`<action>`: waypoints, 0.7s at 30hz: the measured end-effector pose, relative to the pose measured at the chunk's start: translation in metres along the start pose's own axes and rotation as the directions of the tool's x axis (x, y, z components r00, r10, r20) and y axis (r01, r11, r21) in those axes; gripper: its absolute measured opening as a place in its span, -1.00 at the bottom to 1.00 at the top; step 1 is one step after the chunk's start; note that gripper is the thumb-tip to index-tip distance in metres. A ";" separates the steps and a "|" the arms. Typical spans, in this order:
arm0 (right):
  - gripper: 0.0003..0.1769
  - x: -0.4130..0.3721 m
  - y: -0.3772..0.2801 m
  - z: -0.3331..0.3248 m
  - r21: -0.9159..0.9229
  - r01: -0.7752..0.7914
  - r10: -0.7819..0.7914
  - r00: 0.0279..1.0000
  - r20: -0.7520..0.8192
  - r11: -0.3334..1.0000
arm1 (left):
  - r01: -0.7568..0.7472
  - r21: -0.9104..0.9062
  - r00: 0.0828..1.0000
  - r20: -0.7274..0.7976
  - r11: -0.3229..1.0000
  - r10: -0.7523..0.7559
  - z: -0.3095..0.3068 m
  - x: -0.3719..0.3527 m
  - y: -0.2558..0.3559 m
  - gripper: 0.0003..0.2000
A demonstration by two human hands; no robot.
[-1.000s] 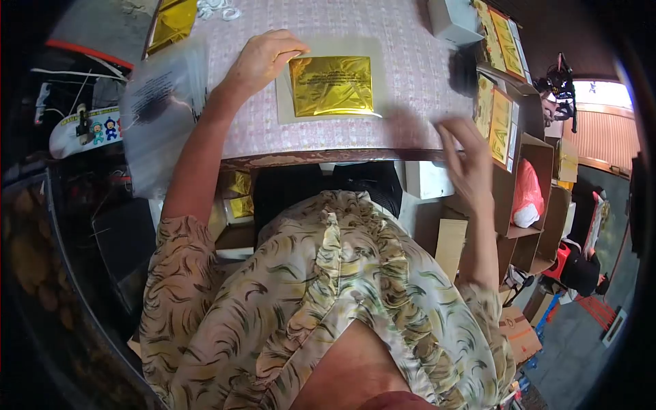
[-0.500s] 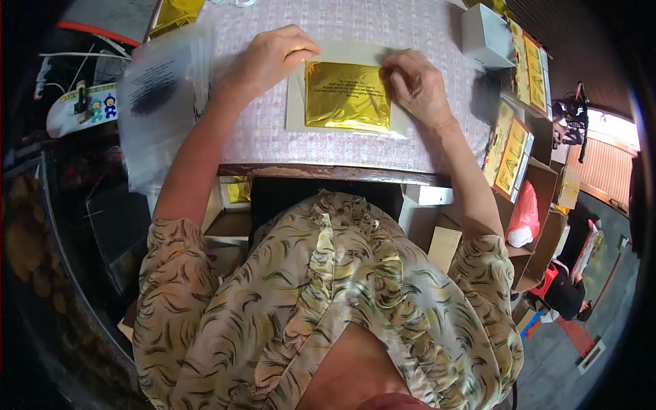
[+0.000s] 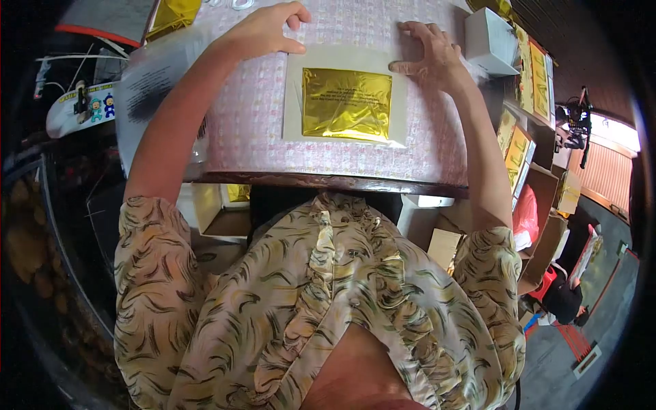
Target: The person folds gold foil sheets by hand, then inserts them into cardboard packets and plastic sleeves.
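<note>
A shiny gold foil packet (image 3: 347, 102) with small black print lies flat on a pale, slightly see-through sheet (image 3: 292, 82) in front of me. Beyond the sheet's far left corner is my left hand (image 3: 273, 29), its fingers bent and spread away from the thumb, holding nothing. My right hand (image 3: 434, 56) is at the far right corner of that sheet, fingers apart. Its thumb reaches over the sheet's edge, and it holds nothing either. A pile of clear plastic bags (image 3: 147, 99) with black lettering lies left of my left forearm.
A white box (image 3: 490, 41) stands at the table's right edge, beside printed FALL boxes (image 3: 536, 78). More gold foil (image 3: 174, 15) lies at the far left corner. Cardboard boxes (image 3: 540, 232) stand to my lower right. The patterned tablecloth (image 3: 239, 137) ends at a worn wooden edge.
Both hands have let go of the sheet under the gold packet. They have drawn apart, away from my body, and their fingers have opened.
</note>
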State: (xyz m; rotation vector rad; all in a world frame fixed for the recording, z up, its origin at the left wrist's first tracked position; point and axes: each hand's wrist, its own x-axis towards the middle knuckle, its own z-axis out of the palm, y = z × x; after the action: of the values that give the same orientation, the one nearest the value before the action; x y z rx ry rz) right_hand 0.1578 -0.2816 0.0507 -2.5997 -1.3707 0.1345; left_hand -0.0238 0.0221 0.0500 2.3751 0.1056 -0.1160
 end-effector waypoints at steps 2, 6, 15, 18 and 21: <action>-0.02 0.001 0.006 0.002 0.028 0.007 -0.007 1.000 0.012 1.000 | 0.000 -0.005 0.999 0.034 1.000 0.000 -0.002 0.004 -0.002 -0.55; -0.13 0.001 0.001 0.000 0.077 0.010 -0.012 1.000 0.023 0.997 | 0.029 -0.044 0.990 0.137 0.999 -0.023 -0.006 0.006 0.005 -0.65; -0.60 0.001 0.019 0.017 0.540 0.076 -0.096 0.995 0.009 0.838 | -0.144 -0.057 0.989 0.035 0.988 0.146 0.009 0.002 -0.018 -0.74; -0.65 -0.004 0.013 0.016 0.671 0.096 -0.111 0.994 -0.021 0.735 | -0.202 0.011 0.979 0.009 0.979 0.201 0.006 -0.005 -0.008 -0.74; -0.59 -0.011 0.018 0.029 0.753 0.072 -0.040 0.997 -0.061 0.654 | -0.318 0.129 0.946 -0.029 0.939 0.324 0.009 -0.007 -0.008 -0.74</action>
State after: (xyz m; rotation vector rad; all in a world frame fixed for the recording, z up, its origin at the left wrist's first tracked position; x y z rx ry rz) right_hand 0.1608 -0.2964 0.0182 -1.8287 -1.0505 0.5241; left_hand -0.0316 0.0214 0.0394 2.4831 -0.2734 0.0964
